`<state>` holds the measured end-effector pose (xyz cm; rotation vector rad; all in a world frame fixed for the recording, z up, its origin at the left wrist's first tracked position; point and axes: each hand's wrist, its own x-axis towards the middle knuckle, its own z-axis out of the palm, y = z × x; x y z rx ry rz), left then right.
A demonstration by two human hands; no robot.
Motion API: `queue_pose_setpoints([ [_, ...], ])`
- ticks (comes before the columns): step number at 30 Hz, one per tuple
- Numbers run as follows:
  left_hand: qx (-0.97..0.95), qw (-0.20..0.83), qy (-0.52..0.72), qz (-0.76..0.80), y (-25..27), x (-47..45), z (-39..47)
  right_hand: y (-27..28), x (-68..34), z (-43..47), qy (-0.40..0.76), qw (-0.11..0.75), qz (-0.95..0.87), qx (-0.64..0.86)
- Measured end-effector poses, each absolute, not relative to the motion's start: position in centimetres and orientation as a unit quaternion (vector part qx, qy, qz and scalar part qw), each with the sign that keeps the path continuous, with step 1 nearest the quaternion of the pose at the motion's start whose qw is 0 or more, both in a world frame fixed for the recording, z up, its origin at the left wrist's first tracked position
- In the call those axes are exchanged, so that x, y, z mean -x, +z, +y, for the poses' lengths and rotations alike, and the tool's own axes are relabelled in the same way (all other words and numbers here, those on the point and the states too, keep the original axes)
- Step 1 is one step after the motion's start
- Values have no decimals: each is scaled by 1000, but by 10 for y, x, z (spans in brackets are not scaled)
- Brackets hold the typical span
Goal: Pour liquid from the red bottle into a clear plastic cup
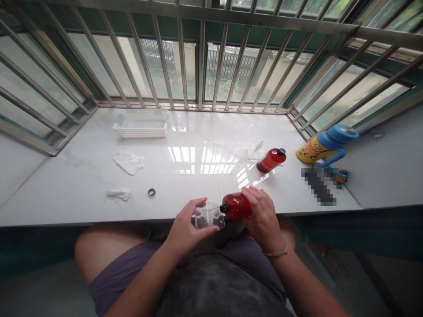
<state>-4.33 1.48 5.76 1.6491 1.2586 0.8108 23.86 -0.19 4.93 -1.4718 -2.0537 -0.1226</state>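
My left hand (pixel 193 225) grips a small clear plastic container (pixel 205 216) between thumb and fingers, close to the table's front edge. My right hand (pixel 262 213) is wrapped around a translucent red bottle (pixel 237 206). The bottle lies tilted on its side, its dark, narrow neck pointing left at the clear container. Whether the neck touches the container, or any liquid passes between them, I cannot tell. Beyond my right hand a second red bottle (pixel 271 160) with a black cap stands on the table. A small black ring (pixel 151 192) lies left of my left hand.
On the glossy white table (pixel 185 185) are a white perforated basket (pixel 142 131), a crumpled white cloth or glove (pixel 129 162) and another white piece (pixel 119 194). At right stand a blue-and-yellow flask (pixel 325 144) and a pixelated dark item (pixel 317 187). Metal window bars (pixel 202 66) close off the back.
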Motion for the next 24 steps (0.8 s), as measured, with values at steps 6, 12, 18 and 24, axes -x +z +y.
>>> queue_pose_setpoints([
  [6,-652,457,325,510,56,43,15,51,-240,0,-53,298,-778,551],
  [12,-651,456,335,506,58,41,14,52,-241,2,-64,297,-779,548],
  [18,-646,462,328,511,55,42,13,55,-242,3,-71,290,-783,546],
  [24,-639,471,321,516,53,41,13,56,-243,3,-79,286,-786,542],
])
